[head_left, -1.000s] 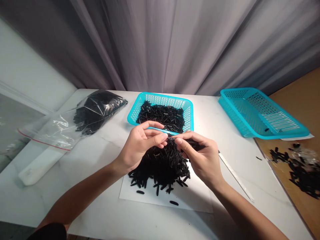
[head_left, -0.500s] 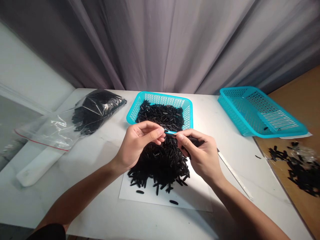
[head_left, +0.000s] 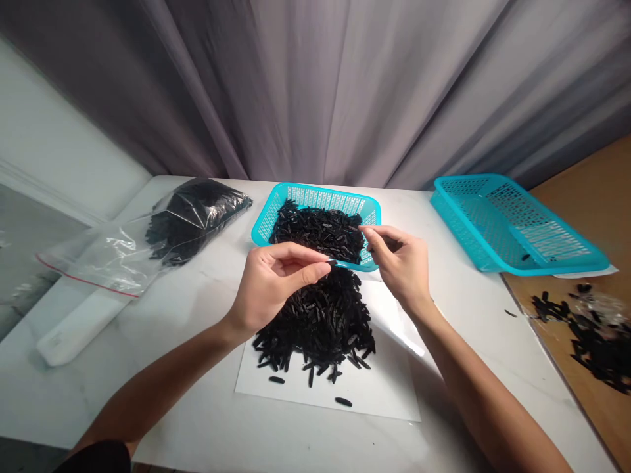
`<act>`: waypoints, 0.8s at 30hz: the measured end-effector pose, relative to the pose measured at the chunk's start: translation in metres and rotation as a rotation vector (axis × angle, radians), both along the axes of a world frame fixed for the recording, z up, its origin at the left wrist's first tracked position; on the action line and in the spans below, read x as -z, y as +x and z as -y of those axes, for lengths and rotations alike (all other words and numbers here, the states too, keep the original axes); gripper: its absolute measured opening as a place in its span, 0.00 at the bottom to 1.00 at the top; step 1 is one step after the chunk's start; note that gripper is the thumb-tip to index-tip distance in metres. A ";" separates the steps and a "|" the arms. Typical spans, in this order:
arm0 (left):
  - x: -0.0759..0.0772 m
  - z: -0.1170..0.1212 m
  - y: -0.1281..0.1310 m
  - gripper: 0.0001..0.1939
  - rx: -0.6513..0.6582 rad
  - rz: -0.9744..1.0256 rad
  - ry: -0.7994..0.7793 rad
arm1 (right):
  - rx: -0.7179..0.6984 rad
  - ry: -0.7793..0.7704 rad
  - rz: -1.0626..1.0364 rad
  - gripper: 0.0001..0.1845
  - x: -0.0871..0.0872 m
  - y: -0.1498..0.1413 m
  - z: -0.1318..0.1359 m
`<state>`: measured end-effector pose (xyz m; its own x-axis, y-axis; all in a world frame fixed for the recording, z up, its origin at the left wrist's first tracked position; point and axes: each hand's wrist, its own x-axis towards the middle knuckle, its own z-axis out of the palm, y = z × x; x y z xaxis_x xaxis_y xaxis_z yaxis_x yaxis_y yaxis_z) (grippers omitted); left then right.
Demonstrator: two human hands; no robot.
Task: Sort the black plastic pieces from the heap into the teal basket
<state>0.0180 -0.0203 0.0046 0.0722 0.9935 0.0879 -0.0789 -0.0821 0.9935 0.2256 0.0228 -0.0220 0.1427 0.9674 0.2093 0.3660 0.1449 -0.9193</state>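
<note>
The left hand [head_left: 283,282] pinches a black piece [head_left: 332,263] by the blue basket's [head_left: 320,190] near edge; a light, steady pinch should suit something so slim. The right hand's [head_left: 401,263] fingertips sit close together at the basket's right edge, their hold unclear.

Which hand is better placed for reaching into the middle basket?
Probably the right hand: its fingertips appear over the middle basket's right side, while the left hand is nearer the person, pinching a small dark piece.

smooth plastic basket [head_left: 318,196], glossy plastic bag [head_left: 190,220], matt black pieces [head_left: 320,322], cloth curtain [head_left: 315,92]
</note>
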 end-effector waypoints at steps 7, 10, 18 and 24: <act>-0.006 0.009 -0.001 0.09 -0.130 -0.318 0.544 | -0.326 -0.205 -0.256 0.14 -0.025 -0.004 0.031; -0.008 0.013 -0.003 0.10 -0.102 -0.360 0.638 | -0.392 -0.147 -0.220 0.10 -0.039 -0.009 0.048; -0.008 0.014 -0.003 0.10 -0.066 -0.369 0.664 | -0.402 0.059 0.000 0.06 -0.048 -0.012 0.061; -0.010 0.010 -0.004 0.09 -0.094 -0.454 0.762 | -0.352 0.125 0.065 0.06 -0.049 -0.011 0.062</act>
<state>0.0143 -0.0300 0.0145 0.1816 0.6806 0.7098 0.3493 -0.7194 0.6004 0.2149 -0.0390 0.0267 -0.2111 0.9212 0.3267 0.3307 0.3819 -0.8630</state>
